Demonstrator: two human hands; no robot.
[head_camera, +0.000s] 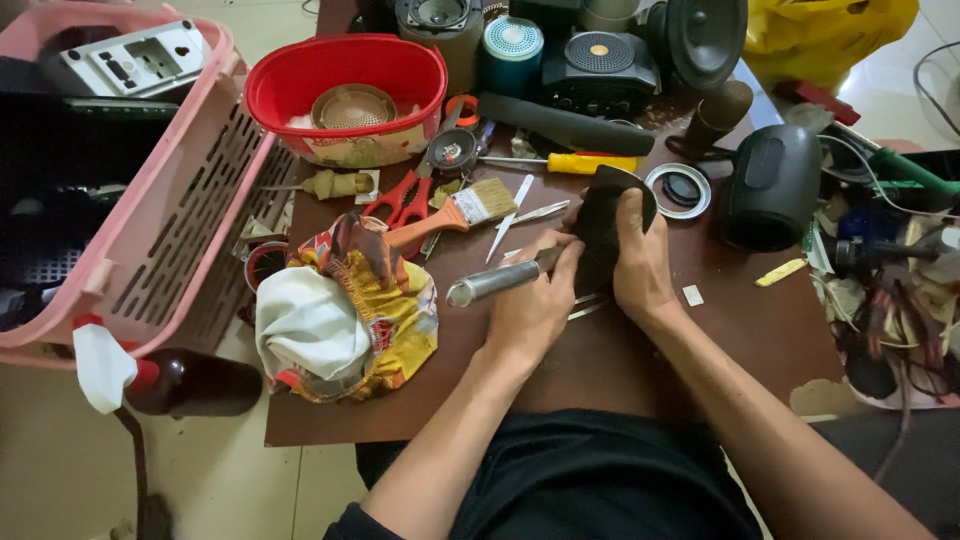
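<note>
Two hands work a dark panel over a crowded surface (620, 370).
Left hand (533, 305) grasps a silver-handled tool (495, 281); right hand (640, 265) clasps the black panel (600, 225). Paintbrush (455, 212), red scissors (408, 196) and crumpled cloth (345, 310) lie left; black speaker (772, 188) sits right.

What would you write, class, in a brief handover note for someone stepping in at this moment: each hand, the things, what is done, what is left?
Left hand: grips a metal-handled tool, tip against the black part.
Right hand: holds that black part upright on the brown table.
Nearby: paintbrush, red scissors, yellow screwdriver, black speaker.
Done: cannot tell.
Left: work on the part appears under way.
</note>
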